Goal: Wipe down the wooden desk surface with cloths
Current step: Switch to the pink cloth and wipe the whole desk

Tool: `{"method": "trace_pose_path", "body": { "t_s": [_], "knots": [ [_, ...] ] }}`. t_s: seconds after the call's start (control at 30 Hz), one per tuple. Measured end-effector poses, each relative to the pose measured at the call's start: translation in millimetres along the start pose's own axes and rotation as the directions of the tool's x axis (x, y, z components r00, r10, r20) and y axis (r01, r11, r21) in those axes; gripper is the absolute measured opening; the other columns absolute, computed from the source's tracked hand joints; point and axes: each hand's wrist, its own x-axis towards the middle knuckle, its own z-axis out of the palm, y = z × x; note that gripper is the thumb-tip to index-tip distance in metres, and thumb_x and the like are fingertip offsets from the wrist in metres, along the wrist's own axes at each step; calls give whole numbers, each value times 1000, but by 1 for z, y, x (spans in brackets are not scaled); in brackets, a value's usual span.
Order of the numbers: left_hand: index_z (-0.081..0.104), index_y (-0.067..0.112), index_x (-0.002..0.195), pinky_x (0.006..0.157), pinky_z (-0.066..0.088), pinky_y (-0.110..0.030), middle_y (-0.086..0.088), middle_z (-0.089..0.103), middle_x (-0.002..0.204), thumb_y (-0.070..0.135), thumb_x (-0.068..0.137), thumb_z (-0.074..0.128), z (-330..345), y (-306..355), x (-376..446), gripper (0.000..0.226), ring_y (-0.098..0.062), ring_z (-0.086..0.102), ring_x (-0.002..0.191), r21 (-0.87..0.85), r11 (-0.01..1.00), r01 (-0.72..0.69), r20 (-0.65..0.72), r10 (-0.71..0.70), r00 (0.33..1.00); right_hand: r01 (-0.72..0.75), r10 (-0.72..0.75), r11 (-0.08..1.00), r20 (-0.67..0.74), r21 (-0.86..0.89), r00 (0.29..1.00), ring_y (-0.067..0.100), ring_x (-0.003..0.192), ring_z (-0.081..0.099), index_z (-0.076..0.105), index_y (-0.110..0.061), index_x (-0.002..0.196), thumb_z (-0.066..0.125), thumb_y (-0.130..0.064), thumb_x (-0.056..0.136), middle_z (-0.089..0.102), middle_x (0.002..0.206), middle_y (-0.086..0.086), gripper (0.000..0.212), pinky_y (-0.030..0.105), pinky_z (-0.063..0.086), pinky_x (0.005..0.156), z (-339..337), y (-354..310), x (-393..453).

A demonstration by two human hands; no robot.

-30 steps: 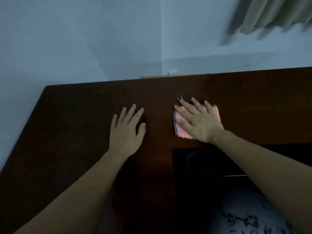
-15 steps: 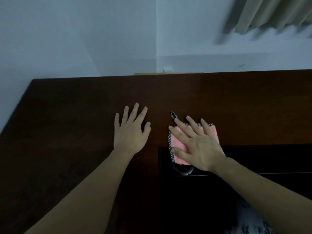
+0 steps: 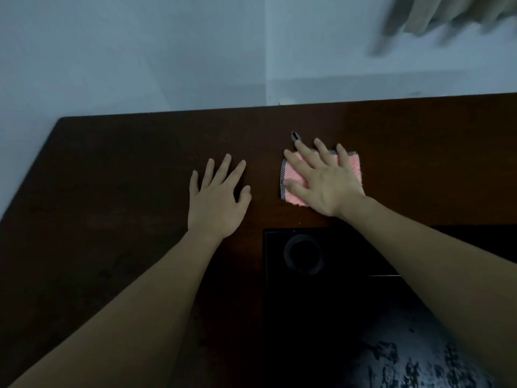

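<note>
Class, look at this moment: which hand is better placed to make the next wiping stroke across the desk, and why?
The right hand. It lies flat on the pink cloth, fingers spread, pressing it onto the desk. The left hand rests flat on bare wood beside it, with no cloth under it.

The right hand (image 3: 324,180) covers most of the pink cloth (image 3: 291,177). The desk (image 3: 112,191) runs off the right and bottom edges. The curtain (image 3: 447,15) is blurred.
</note>
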Motion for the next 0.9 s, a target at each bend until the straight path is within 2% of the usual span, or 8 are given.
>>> {"method": "trace_pose_path", "body": {
  "t_s": [0.33,0.57,0.73,0.9],
  "knots": [
    [14,41,160,126,2,-52,6,6,170,53,104,29,0,2,-2,59,-23,0,156,18,1000,7,0,-7,1000,34,-35,999,87,15,996,24,150,-29,-21,-42,156,-1,-70,99,-28,163,-11,66,56,-16,121,13,-21,-103],
    [18,38,160,125,2,-51,4,9,170,50,105,32,-1,2,-4,58,-24,1,156,-7,1000,-5,-23,5,1000,26,-26,1000,52,11,998,20,153,-23,-16,-44,157,-4,-68,99,-19,166,-13,64,53,-13,123,15,-15,-92],
    [29,32,158,126,1,-50,1,14,169,40,106,36,-2,0,-12,54,-23,4,156,-55,995,-82,-119,75,990,-46,44,998,47,44,998,21,153,-23,-16,-41,158,-9,-68,95,-21,166,-12,69,54,-12,123,19,-25,-113],
    [24,34,159,125,-1,-49,2,11,169,43,107,32,-17,-16,-19,54,-23,1,156,-44,999,-19,-56,16,998,-104,102,993,42,51,994,24,152,-24,-20,-37,156,-25,-68,90,-24,164,-9,73,55,-11,123,28,-48,-150]
  ]
}}
